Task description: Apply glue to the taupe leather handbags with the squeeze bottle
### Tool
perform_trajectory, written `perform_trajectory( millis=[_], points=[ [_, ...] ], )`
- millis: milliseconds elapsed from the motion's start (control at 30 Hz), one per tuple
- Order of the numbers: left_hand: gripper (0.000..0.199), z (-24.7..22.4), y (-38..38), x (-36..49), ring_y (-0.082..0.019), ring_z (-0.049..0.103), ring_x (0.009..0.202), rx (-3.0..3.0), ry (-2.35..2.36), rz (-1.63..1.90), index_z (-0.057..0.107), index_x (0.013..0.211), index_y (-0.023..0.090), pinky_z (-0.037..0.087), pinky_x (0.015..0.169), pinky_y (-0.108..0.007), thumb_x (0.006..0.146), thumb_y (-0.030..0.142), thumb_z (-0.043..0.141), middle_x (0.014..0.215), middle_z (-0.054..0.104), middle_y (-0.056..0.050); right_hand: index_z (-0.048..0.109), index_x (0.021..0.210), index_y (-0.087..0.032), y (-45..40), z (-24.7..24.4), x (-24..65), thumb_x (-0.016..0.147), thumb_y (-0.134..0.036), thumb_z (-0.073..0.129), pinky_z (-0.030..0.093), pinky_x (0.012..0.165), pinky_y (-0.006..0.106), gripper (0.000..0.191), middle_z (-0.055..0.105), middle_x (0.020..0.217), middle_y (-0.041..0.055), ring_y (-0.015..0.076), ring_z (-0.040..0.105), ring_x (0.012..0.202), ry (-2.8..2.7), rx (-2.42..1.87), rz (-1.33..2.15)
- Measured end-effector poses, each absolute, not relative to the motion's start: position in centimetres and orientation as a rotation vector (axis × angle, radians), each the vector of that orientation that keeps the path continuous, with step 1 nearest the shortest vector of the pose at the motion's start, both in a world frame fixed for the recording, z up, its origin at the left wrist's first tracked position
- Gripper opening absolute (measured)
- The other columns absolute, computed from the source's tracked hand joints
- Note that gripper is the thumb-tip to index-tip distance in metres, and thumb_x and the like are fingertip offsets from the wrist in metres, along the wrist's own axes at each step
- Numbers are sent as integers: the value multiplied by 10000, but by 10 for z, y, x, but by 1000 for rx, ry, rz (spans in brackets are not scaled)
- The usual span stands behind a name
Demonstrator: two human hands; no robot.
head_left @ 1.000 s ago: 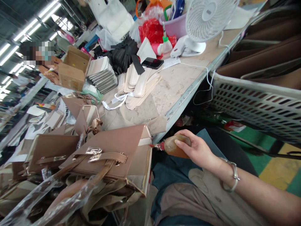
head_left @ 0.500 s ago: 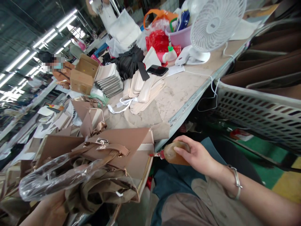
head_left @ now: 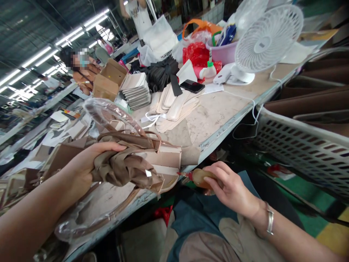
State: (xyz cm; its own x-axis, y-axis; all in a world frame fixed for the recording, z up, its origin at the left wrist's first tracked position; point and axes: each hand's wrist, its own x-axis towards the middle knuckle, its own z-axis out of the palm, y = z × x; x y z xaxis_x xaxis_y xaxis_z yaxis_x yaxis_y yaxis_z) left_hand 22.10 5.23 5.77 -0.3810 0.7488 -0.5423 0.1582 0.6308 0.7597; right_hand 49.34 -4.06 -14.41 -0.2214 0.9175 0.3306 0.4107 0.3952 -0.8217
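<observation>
A brown handbag point(head_left: 166, 156) lies tilted at the table's near edge, its open side panels toward me. My left hand point(head_left: 88, 163) is closed around the bunched brown lining point(head_left: 117, 167) of the bag. In my right hand point(head_left: 227, 183) is a squeeze bottle point(head_left: 200, 178) of amber liquid. Its thin red nozzle point(head_left: 185, 175) points left, with the tip at the pale strip on the bag's edge; whether it touches I cannot tell. One plastic-wrapped handle point(head_left: 114, 111) arches behind the bag, and another wrapped handle point(head_left: 109, 218) hangs in front.
On the table point(head_left: 207, 116) are pale cut strips point(head_left: 174, 109), a phone point(head_left: 192, 86), stacked panels point(head_left: 136, 91), black pieces point(head_left: 160, 71) and a white fan point(head_left: 267, 43). A white crate point(head_left: 308, 145) of brown pieces stands right. A person point(head_left: 84, 72) sits further back.
The bag has been turned over, so its flap and clasp no longer face me. My left hand has risen with the lining. The nozzle stays near the bag's right edge.
</observation>
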Motion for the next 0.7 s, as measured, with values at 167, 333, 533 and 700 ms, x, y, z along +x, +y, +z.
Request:
perform_trajectory(
  millis=[167, 333, 533, 700],
  points=[
    [405, 56, 62, 222, -172, 682, 578, 818, 1720, 599, 570, 1112, -87, 522, 563, -312, 801, 170, 536, 679, 739, -79, 514, 1123, -251, -45, -147, 500, 907, -165, 510, 534, 728, 333, 233, 537, 994, 75, 198, 581, 880, -1764, -1112, 724],
    [428, 48, 69, 211, -185, 700, 726, 871, 1601, 580, 555, 1153, -73, 520, 679, -355, 837, 211, 499, 788, 749, -70, 516, 1131, -242, -44, -150, 501, 912, -167, 504, 540, 729, 319, 231, 528, 1003, 74, 183, 587, 864, -1845, -1025, 839],
    [299, 44, 84, 205, -260, 694, 543, 799, 1736, 603, 697, 928, 68, 587, 494, -404, 655, 179, 647, 720, 751, -115, 521, 1145, -217, -45, -156, 498, 900, -129, 509, 528, 659, 286, 260, 506, 978, 74, 166, 559, 816, -1842, -1021, 633],
    [236, 43, 89, 207, -246, 691, 536, 823, 1593, 632, 685, 900, 85, 591, 483, -388, 695, 114, 572, 713, 747, -116, 528, 1128, -213, -43, -155, 496, 903, -133, 513, 529, 682, 282, 239, 511, 958, 65, 159, 560, 820, -1853, -974, 766]
  ],
)
